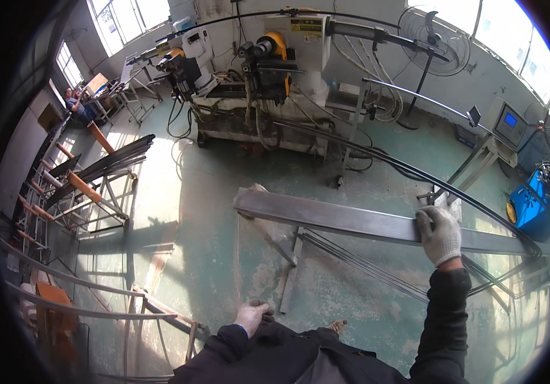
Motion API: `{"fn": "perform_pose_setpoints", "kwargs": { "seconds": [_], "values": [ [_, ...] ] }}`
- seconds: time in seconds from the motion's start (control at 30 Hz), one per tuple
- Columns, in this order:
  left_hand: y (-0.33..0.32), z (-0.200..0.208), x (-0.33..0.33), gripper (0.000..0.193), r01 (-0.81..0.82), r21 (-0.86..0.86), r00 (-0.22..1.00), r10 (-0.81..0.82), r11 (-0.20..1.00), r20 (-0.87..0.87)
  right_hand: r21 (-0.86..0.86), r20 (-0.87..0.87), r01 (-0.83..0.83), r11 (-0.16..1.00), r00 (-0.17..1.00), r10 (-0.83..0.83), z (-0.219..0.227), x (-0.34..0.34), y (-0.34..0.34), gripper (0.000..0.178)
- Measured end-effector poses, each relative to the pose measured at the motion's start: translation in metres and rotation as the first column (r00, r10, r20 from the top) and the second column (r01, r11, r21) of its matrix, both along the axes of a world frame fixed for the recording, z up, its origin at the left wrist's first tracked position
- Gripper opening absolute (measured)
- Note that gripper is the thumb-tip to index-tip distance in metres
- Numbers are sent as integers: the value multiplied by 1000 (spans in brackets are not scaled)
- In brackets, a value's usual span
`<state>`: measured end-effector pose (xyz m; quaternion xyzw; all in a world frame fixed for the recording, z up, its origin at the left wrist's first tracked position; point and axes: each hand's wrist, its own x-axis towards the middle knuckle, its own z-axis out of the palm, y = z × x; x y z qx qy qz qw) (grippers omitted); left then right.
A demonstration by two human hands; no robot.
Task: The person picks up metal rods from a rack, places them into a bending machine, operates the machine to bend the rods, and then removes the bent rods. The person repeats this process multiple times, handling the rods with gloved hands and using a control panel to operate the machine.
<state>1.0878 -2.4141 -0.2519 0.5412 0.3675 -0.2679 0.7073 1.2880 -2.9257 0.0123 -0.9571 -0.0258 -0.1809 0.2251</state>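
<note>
My right hand, in a white knit glove, lies over the long grey metal beam, its fingers curled against the beam's surface. The beam crosses in front of me on a stand with splayed legs. Low at my waist, my left hand, also gloved, is loosely closed, and no object shows in it. Long dark rods run from the machine down to the right, past my right hand and across the beam's right end. Several thin rods lie lower, beneath the beam.
A control panel stands at the right, near a blue box-shaped unit. A caged fan is by the back wall. On the left are a rack of dark bars and a curved rail. Another person is far left.
</note>
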Motion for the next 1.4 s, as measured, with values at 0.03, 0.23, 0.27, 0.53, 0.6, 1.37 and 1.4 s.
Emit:
{"fn": "perform_pose_setpoints", "kwargs": {
  "seconds": [0.03, 0.23, 0.27, 0.53, 0.6, 1.37, 1.4],
  "values": [
    [21, -3, 9, 26, 2, 13, 998, -3, 1000, 65, -39, 23, -15, 999, 1000, 16, 0, 4, 35, 32],
    [203, -31, 53, 28, 138, 137, 986, -149, 981, 75, -95, 129, 368, 925, 926, -355, -10, 6, 123, 39],
    [227, -33, 60, 28, 138, 173, 986, -151, 975, 67, -107, 165, 407, 907, 907, -388, -13, 8, 127, 37],
    [379, -6, 186, 30, 95, 271, 980, -138, 958, 146, -213, 80, 616, 759, 785, -615, -20, 36, 183, 37],
    [386, -1, 247, 32, 118, 268, 961, -178, 956, 210, -230, 73, 622, 748, 778, -624, -20, 46, 198, 39],
    [147, 201, 1027, 15, -259, 702, -287, -747, 663, 600, -174, -89, 600, 781, 780, -619, 112, 368, 284, 27],
    [131, 197, 1061, 18, -280, 676, -290, -731, 682, 617, -41, -124, 581, 813, 804, -581, 120, 416, 293, 28]
  ]
}}
